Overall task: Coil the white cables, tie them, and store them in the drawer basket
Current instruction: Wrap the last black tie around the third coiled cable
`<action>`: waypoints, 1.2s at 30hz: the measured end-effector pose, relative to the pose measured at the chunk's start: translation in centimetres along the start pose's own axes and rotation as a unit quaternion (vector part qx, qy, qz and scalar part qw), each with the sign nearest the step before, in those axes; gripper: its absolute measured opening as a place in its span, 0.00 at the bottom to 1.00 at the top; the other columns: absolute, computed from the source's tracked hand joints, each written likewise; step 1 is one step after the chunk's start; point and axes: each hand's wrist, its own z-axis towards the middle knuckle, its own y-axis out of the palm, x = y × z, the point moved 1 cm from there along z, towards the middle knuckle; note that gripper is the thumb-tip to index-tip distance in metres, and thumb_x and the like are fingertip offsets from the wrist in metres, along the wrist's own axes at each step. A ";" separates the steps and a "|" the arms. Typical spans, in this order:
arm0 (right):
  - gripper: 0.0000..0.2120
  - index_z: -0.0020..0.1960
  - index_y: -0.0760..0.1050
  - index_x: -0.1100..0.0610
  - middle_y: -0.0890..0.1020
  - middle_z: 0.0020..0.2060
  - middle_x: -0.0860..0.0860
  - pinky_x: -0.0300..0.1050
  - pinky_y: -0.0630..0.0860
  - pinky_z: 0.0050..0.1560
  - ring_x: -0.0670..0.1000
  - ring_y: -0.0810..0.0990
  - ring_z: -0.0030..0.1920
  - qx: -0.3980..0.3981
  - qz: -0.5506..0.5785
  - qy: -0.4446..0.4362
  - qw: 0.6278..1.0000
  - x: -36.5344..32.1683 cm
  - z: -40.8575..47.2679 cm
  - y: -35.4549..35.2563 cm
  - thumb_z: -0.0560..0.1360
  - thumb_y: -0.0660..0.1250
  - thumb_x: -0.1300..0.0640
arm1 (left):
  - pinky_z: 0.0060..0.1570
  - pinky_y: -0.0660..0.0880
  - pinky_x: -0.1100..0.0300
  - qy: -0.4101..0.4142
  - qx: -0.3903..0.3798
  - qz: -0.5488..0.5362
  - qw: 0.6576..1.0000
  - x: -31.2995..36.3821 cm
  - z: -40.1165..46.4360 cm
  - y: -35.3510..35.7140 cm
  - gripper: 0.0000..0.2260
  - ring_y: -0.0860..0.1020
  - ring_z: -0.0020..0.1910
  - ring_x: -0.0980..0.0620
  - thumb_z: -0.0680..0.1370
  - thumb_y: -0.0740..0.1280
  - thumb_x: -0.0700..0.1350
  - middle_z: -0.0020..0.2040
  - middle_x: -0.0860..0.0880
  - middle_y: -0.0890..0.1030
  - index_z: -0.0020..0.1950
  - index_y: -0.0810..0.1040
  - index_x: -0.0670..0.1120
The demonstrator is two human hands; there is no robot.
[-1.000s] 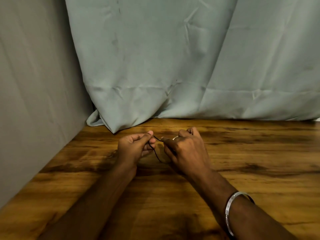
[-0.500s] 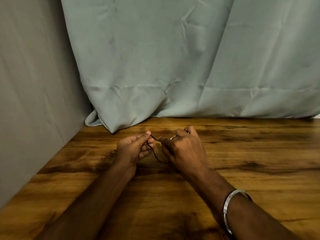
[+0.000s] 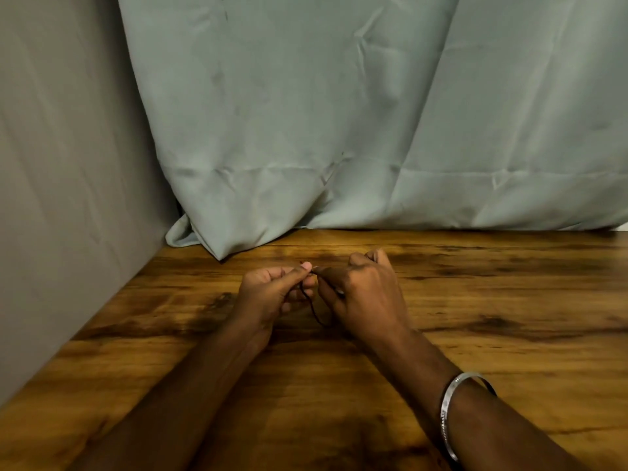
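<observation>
wooden table under both hands, left hand and right hand pinching a thin dark cord.

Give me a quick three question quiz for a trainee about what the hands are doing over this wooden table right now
1. True or false: both hands pinch the thin dark cord between them.
2. Multiple choice: the metal bangle sits on A) the left forearm, B) the right forearm, C) the table.
3. Fill in: behind the hands hangs a pale green ____.

Key
1. True: the left hand and the right hand meet at their fingertips, and the cord loops down between them.
2. B.
3. Curtain.
</observation>
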 end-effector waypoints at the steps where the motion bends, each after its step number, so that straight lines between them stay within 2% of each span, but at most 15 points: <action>1: 0.10 0.55 0.86 0.44 0.84 0.34 0.48 0.48 0.63 0.45 0.52 0.80 0.38 0.002 0.031 0.024 0.999 0.1 0.0 0.1 0.77 0.69 0.47 | 0.42 0.81 0.58 0.000 -0.013 -0.007 1.000 0.0 -0.2 0.2 0.07 0.82 0.33 0.54 0.75 0.73 0.45 0.40 0.44 0.85 0.45 0.84 0.40; 4: 0.14 0.60 0.85 0.41 0.89 0.47 0.46 0.50 0.76 0.53 0.49 0.85 0.47 -0.030 0.200 0.123 0.972 0.6 0.0 0.2 0.78 0.66 0.45 | 0.40 0.83 0.60 0.000 -0.041 -0.047 0.998 0.3 -0.6 0.7 0.07 0.83 0.35 0.53 0.78 0.70 0.43 0.42 0.44 0.86 0.49 0.84 0.40; 6: 0.14 0.61 0.84 0.42 0.89 0.52 0.43 0.52 0.80 0.54 0.46 0.86 0.51 -0.041 0.288 0.151 0.945 0.8 -0.2 0.5 0.78 0.66 0.46 | 0.41 0.83 0.58 0.013 -0.047 -0.052 0.997 0.6 -0.6 0.5 0.07 0.84 0.35 0.52 0.78 0.70 0.40 0.45 0.43 0.86 0.54 0.83 0.40; 9: 0.10 0.57 0.87 0.45 0.89 0.49 0.41 0.54 0.83 0.50 0.42 0.87 0.49 -0.084 0.376 0.190 0.903 0.7 -0.3 0.8 0.80 0.69 0.49 | 0.40 0.83 0.58 0.039 -0.026 -0.009 0.999 0.7 -0.4 0.1 0.08 0.84 0.34 0.52 0.76 0.72 0.40 0.45 0.43 0.86 0.55 0.83 0.41; 12: 0.07 0.54 0.88 0.47 0.89 0.47 0.41 0.53 0.84 0.53 0.42 0.87 0.49 -0.098 0.450 0.226 0.859 0.4 -0.4 0.8 0.81 0.71 0.54 | 0.40 0.80 0.62 0.114 -0.020 0.061 0.991 0.7 0.1 -0.2 0.02 0.81 0.35 0.56 0.77 0.72 0.38 0.39 0.48 0.84 0.48 0.83 0.43; 15: 0.08 0.56 0.87 0.51 0.89 0.48 0.42 0.43 0.82 0.55 0.43 0.87 0.52 -0.081 0.524 0.250 0.810 0.1 0.0 0.6 0.81 0.72 0.59 | 0.43 0.76 0.61 0.184 -0.023 0.111 0.976 0.4 0.6 0.1 0.06 0.78 0.37 0.59 0.79 0.69 0.38 0.37 0.55 0.82 0.46 0.81 0.49; 17: 0.09 0.58 0.86 0.56 0.89 0.51 0.45 0.37 0.80 0.56 0.43 0.86 0.54 -0.057 0.563 0.259 0.783 -0.1 0.2 0.4 0.79 0.73 0.61 | 0.44 0.76 0.57 0.213 -0.020 0.128 0.968 0.0 0.7 0.3 0.04 0.78 0.38 0.58 0.79 0.69 0.42 0.39 0.56 0.82 0.47 0.80 0.51; 19: 0.12 0.59 0.85 0.59 0.89 0.51 0.49 0.36 0.81 0.53 0.42 0.86 0.52 -0.041 0.587 0.282 0.758 -0.2 0.3 0.4 0.76 0.76 0.61 | 0.45 0.76 0.56 0.233 -0.011 0.145 0.962 -0.2 0.6 0.5 0.02 0.79 0.41 0.55 0.78 0.68 0.47 0.41 0.54 0.82 0.48 0.80 0.52; 22: 0.14 0.55 0.84 0.63 0.89 0.47 0.56 0.39 0.83 0.46 0.46 0.86 0.44 -0.041 0.602 0.287 0.744 -0.6 0.3 0.4 0.71 0.80 0.63 | 0.41 0.76 0.61 0.233 0.005 0.123 0.965 -0.5 0.5 0.6 0.04 0.78 0.39 0.55 0.80 0.69 0.40 0.39 0.50 0.81 0.47 0.80 0.48; 25: 0.13 0.54 0.86 0.63 0.89 0.47 0.55 0.44 0.84 0.49 0.51 0.88 0.47 -0.044 0.604 0.284 0.743 -0.4 0.2 0.4 0.71 0.81 0.62 | 0.37 0.75 0.68 0.224 0.016 0.099 0.969 -0.5 0.4 0.6 0.02 0.79 0.35 0.59 0.79 0.69 0.37 0.37 0.48 0.82 0.46 0.80 0.42; 29: 0.09 0.53 0.87 0.62 0.90 0.45 0.54 0.43 0.83 0.48 0.51 0.88 0.46 -0.050 0.597 0.274 0.753 0.0 0.2 0.2 0.73 0.79 0.63 | 0.34 0.73 0.71 0.227 -0.002 0.081 0.970 -0.2 0.3 0.7 0.04 0.78 0.31 0.62 0.79 0.68 0.35 0.35 0.50 0.81 0.51 0.79 0.35; 32: 0.05 0.50 0.88 0.59 0.90 0.43 0.53 0.43 0.83 0.47 0.49 0.87 0.43 -0.044 0.605 0.299 0.737 0.1 0.1 0.3 0.74 0.77 0.64 | 0.38 0.73 0.70 0.245 -0.013 0.104 0.964 0.0 0.2 0.9 0.05 0.77 0.34 0.62 0.80 0.67 0.36 0.35 0.51 0.80 0.52 0.80 0.34; 36: 0.04 0.48 0.88 0.58 0.89 0.42 0.54 0.46 0.82 0.47 0.49 0.86 0.42 -0.043 0.623 0.317 0.714 0.0 0.3 0.6 0.75 0.75 0.64 | 0.42 0.74 0.66 0.258 -0.006 0.120 0.958 -0.1 0.1 1.0 0.02 0.78 0.38 0.58 0.80 0.68 0.39 0.37 0.54 0.81 0.49 0.81 0.43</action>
